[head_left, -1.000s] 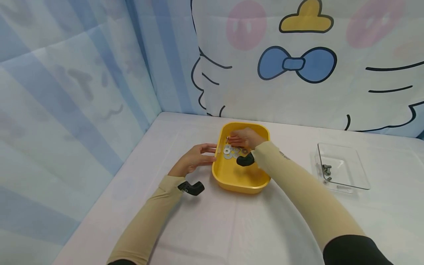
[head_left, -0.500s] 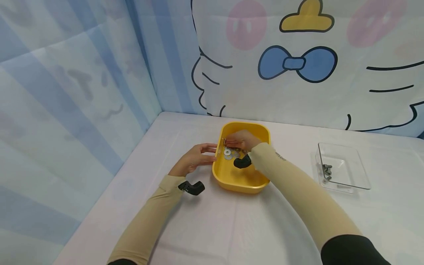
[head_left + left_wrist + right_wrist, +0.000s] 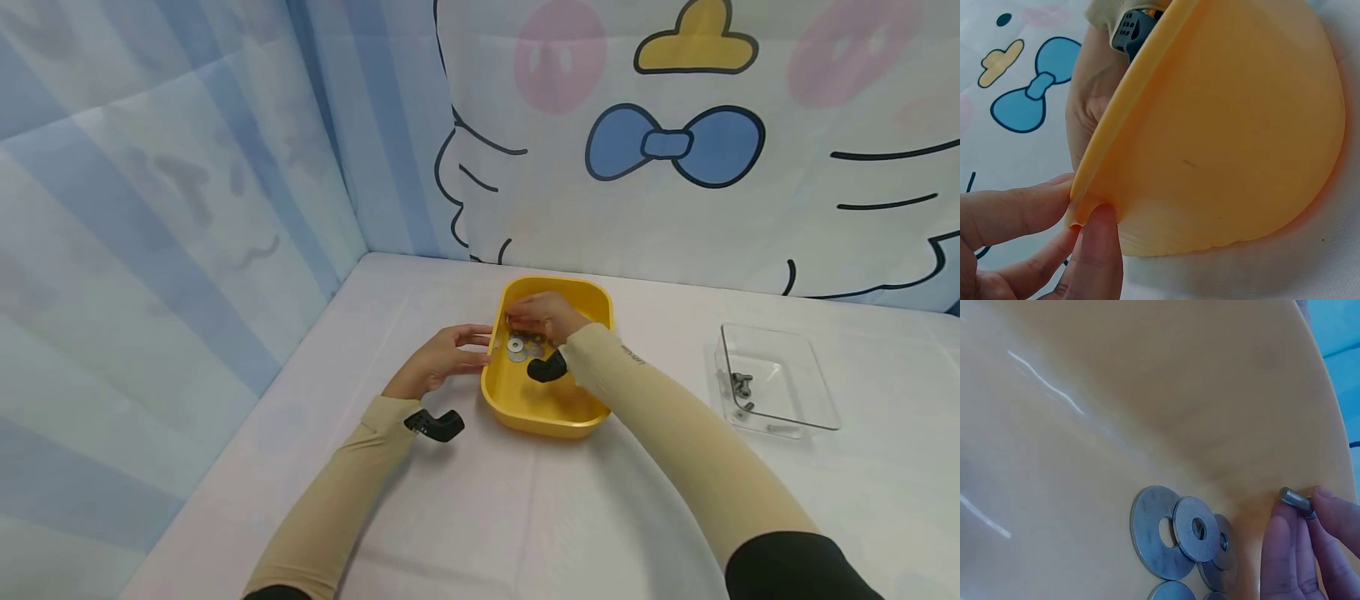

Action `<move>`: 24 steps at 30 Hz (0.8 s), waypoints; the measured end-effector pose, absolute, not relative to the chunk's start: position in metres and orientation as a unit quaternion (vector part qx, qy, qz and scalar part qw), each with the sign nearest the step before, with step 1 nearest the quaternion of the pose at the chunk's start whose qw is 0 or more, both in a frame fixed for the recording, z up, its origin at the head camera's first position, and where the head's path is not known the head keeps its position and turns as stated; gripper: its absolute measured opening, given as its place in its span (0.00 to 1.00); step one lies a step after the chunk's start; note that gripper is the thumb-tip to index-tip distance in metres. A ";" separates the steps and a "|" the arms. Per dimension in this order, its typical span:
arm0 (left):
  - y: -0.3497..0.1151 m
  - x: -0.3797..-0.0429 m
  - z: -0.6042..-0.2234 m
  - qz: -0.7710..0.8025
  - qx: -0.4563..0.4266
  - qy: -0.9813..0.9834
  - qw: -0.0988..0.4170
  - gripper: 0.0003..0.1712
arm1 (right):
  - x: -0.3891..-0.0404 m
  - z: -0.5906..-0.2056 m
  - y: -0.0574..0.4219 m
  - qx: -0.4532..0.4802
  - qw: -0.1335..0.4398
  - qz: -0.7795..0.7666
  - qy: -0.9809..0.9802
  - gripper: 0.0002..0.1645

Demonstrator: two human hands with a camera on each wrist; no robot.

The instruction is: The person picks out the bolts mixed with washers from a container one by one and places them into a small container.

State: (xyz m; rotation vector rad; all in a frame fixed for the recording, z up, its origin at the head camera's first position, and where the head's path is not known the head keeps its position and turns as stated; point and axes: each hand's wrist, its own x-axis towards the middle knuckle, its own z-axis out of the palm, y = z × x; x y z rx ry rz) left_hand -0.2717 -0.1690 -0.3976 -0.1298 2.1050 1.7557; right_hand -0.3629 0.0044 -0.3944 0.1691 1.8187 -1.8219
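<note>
My left hand [image 3: 446, 362] is at the left side of the yellow tray [image 3: 543, 417]. In the left wrist view its fingers [image 3: 1019, 215] and thumb pinch the rim. Inside the far left part of the tray, my right hand [image 3: 547, 315] pinches a short metal bolt [image 3: 1297, 501] between thumb and fingers, one rounded end sticking out near the wall. Several flat metal washers [image 3: 1154, 550] lie overlapping on the tray floor beneath the right hand, partly hidden by it in the head view.
Right of the tray, a transparent box [image 3: 787, 387] with small metal hardware [image 3: 741, 385] stands on the white-covered table [image 3: 450, 517]. Printed cloth [image 3: 675, 225] hangs behind the table, and a striped curtain [image 3: 172, 292] borders it on the left.
My right hand has moved slightly left with the bolt, toward the tray's left wall; more of the washers are covered in the head view. The left hand has stayed put.
</note>
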 end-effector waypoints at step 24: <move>-0.168 -0.272 -0.397 0.622 -0.065 0.755 0.195 0.31 | -0.363 -0.381 0.015 -0.084 0.215 -0.630 0.742 0.21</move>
